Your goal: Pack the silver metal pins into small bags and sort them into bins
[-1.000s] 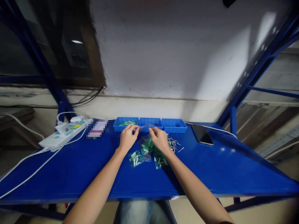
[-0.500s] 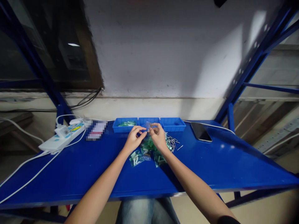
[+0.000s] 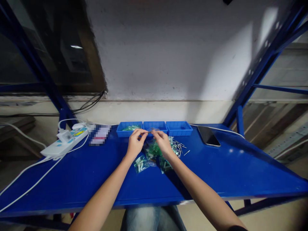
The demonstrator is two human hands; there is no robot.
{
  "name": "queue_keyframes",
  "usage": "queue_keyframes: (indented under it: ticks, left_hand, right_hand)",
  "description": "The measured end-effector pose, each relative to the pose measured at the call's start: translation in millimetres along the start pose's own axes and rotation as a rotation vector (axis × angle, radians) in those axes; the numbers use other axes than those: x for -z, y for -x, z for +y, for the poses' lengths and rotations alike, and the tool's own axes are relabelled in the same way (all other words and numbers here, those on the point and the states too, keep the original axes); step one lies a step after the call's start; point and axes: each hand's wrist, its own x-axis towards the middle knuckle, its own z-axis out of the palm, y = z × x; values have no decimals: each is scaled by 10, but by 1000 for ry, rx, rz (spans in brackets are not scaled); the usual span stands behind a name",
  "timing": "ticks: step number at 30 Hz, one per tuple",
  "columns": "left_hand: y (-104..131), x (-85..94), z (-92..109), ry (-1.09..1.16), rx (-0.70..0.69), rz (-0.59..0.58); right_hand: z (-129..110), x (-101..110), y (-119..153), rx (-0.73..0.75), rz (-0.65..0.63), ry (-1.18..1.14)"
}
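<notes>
My left hand [image 3: 136, 141] pinches one end of something small and thin, too blurred to name. Close beside it, my right hand [image 3: 162, 140] is closed at the other end, with a clear blurred piece at its fingertips. Both hands are above a pile of green plastic packets [image 3: 153, 148] in front of the middle blue bin [image 3: 154, 124]. One packet with white pieces [image 3: 141, 164] lies nearest the left wrist. Thin metal pins [image 3: 178, 147] are heaped right of my right hand. Green packets lie in the left blue bin [image 3: 119, 130].
A right blue bin [image 3: 179, 128] stands in the row. Farther right lies a black phone [image 3: 208, 136]. A white power strip [image 3: 64, 141] with cables is at the left of the blue table [image 3: 91, 179], near a pixelated item [image 3: 99, 134].
My left hand has shifted slightly left and its fingers have come together on the small thin thing. My right hand's fingertips have lowered a little and turned toward it.
</notes>
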Motion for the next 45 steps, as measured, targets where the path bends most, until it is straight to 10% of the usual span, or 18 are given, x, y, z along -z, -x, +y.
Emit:
queue_keyframes:
  ticks: [5,11,14,22,37,45]
  left_hand:
    - [37,-9,48,-187,-189,-163]
    - [99,-43,-157,-396,66,-303]
    - [150,-85,-262,-580,220,-346]
    - [129,-93,-412,-623,349,-263]
    - [-33,18,-195,-122,62,-34]
    - [88,-70,85,-247,-173,-239]
  right_hand:
    - [-59,-3,25,-52,-40,-213]
    - [-368,230,-8,544,459,84]
    - [-424,356,-136,709,493,396]
    - [212,206,-122,346,94,876]
    - [127,78,-16,315,-22,621]
    - [67,47,-11,36,-100,76]
